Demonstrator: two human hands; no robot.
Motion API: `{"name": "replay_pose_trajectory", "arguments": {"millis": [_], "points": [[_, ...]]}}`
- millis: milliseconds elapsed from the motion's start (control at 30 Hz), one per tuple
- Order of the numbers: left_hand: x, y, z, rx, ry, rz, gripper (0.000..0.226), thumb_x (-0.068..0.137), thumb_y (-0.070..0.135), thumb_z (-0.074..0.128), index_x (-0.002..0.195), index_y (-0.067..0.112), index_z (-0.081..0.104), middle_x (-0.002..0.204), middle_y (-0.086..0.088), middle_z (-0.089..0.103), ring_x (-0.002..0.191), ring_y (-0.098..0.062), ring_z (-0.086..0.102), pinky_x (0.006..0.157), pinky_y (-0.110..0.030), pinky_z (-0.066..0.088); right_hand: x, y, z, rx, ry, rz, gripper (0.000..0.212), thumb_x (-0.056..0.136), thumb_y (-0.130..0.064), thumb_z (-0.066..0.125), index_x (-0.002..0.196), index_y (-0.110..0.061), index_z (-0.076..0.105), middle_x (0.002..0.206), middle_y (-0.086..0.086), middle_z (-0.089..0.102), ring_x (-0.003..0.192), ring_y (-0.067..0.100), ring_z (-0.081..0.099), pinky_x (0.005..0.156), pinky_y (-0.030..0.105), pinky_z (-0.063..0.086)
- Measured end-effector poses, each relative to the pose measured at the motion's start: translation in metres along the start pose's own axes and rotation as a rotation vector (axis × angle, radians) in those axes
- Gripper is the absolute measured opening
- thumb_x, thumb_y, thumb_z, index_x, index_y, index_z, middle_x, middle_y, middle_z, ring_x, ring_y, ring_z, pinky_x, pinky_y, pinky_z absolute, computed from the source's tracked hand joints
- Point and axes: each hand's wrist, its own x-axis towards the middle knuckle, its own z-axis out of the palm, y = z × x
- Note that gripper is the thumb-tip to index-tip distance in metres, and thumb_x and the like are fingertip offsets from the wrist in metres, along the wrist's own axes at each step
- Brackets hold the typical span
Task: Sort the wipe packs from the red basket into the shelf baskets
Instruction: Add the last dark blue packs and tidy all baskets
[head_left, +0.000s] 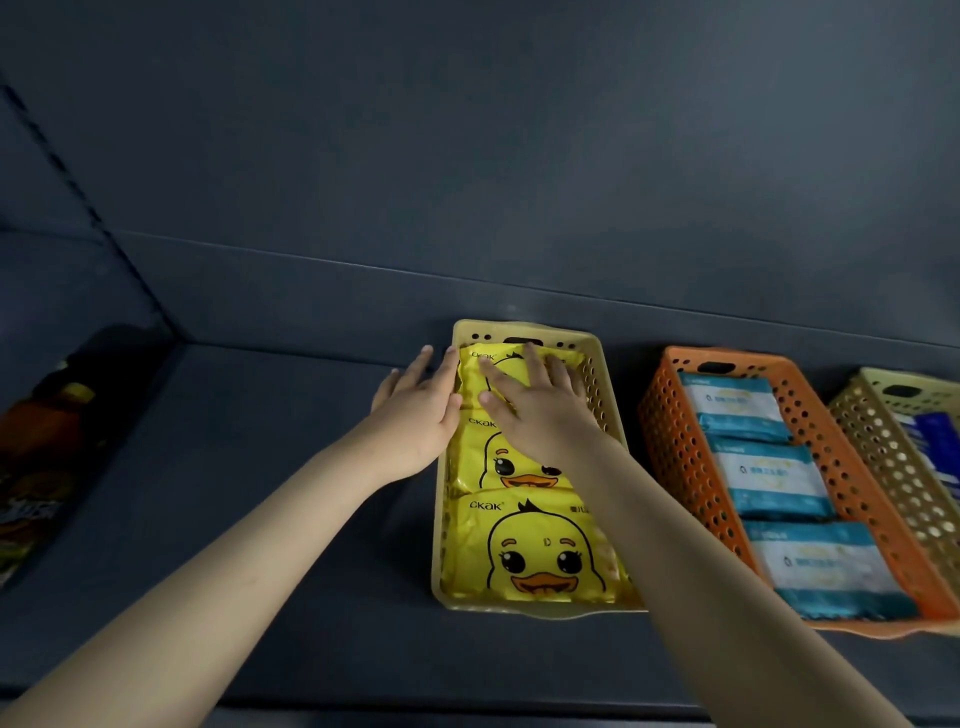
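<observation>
Yellow duck wipe pack (475, 382) lies at the far end of the yellow basket (441, 519), directly under the right hand (540, 410), which rests flat on it with fingers straight and spread. The left hand (421, 415) is outside the basket, against its left wall near the far-left corner, fingers straight and holding nothing. Both forearms extend forward over the shelf (311, 467). Two more duck packs (535, 551) fill the basket's middle and near end. To the right stand an orange basket (670, 431) with three blue-and-white packs (769, 478) and, beyond it, a beige basket (872, 431).
</observation>
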Motion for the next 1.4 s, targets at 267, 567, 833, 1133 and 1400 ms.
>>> {"name": "replay_pose_trajectory", "arguments": {"millis": [267, 567, 833, 1133, 1400], "points": [[0.0, -0.002, 0.003, -0.016, 0.011, 0.01, 0.057, 0.105, 0.029, 0.018, 0.153, 0.016, -0.01, 0.162, -0.007, 0.01, 0.148, -0.013, -0.011, 0.118, -0.034, -0.005, -0.007, 0.01, 0.001, 0.181, 0.026, -0.044, 0.05, 0.1, -0.055, 0.016, 0.149, -0.049, 0.007, 0.162, 0.003, -0.007, 0.148, 0.031, -0.009, 0.118, 0.051, 0.004], [0.007, -0.01, 0.011, -0.027, 0.04, 0.006, 0.057, 0.105, 0.033, 0.018, 0.153, 0.021, -0.009, 0.162, -0.011, -0.002, 0.149, -0.016, -0.006, 0.119, -0.034, -0.005, -0.005, 0.014, -0.005, 0.112, -0.02, -0.081, 0.049, 0.097, -0.06, 0.01, 0.145, -0.056, 0.002, 0.161, -0.005, -0.014, 0.147, 0.026, -0.016, 0.114, 0.059, 0.007], [0.009, -0.012, 0.014, -0.036, 0.055, -0.003, 0.057, 0.104, 0.034, 0.017, 0.153, 0.022, -0.009, 0.162, -0.012, 0.0, 0.149, -0.018, -0.005, 0.12, -0.037, -0.003, -0.003, 0.011, -0.001, 0.051, -0.062, -0.086, 0.049, 0.098, -0.057, 0.004, 0.145, -0.055, -0.009, 0.159, -0.006, -0.023, 0.145, 0.027, -0.023, 0.114, 0.052, -0.009], [0.011, -0.014, 0.015, -0.042, 0.057, -0.007, 0.056, 0.104, 0.035, 0.017, 0.153, 0.023, -0.008, 0.162, -0.012, 0.0, 0.149, -0.019, -0.001, 0.121, -0.038, -0.001, -0.007, 0.004, 0.013, 0.015, -0.031, -0.054, 0.051, 0.098, -0.055, 0.005, 0.144, -0.052, -0.018, 0.155, -0.005, -0.032, 0.143, 0.023, -0.027, 0.118, 0.05, -0.008], [0.009, -0.013, 0.014, -0.066, 0.056, -0.002, 0.056, 0.104, 0.034, 0.017, 0.153, 0.022, -0.008, 0.161, -0.013, 0.005, 0.149, -0.019, -0.002, 0.12, -0.038, -0.001, -0.026, 0.008, 0.008, 0.176, -0.024, -0.009, 0.051, 0.099, -0.055, 0.009, 0.146, -0.051, -0.009, 0.158, -0.004, -0.024, 0.144, 0.023, -0.025, 0.119, 0.048, -0.004]]}}
